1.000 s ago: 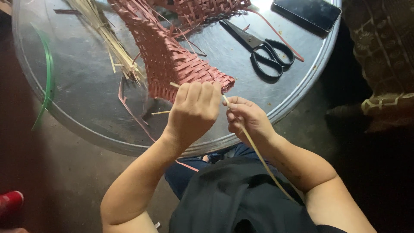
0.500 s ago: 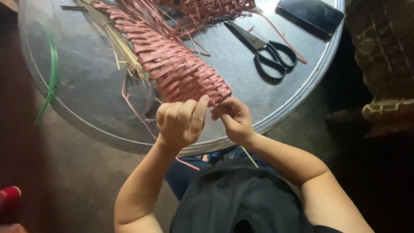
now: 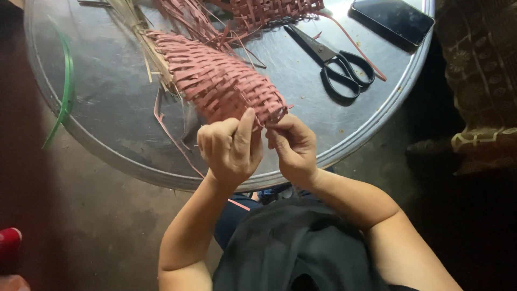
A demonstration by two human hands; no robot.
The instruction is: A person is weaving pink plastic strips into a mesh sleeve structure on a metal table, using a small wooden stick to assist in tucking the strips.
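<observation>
seen from one head-worn camera, looking steeply down, close over a round metal tray (image 3: 107, 140) and both forearms.

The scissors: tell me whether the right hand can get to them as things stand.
Probably yes. The scissors lie in the open on the round metal table, up and to the right of the right hand, with nothing between. But that hand is pinching the pink woven piece and would have to let go.

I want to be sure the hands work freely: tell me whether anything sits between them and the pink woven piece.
Nothing visible does. The left hand and right hand both already pinch the near edge of the pink woven piece. The scissors lie apart to the right on the round metal tray.
</observation>
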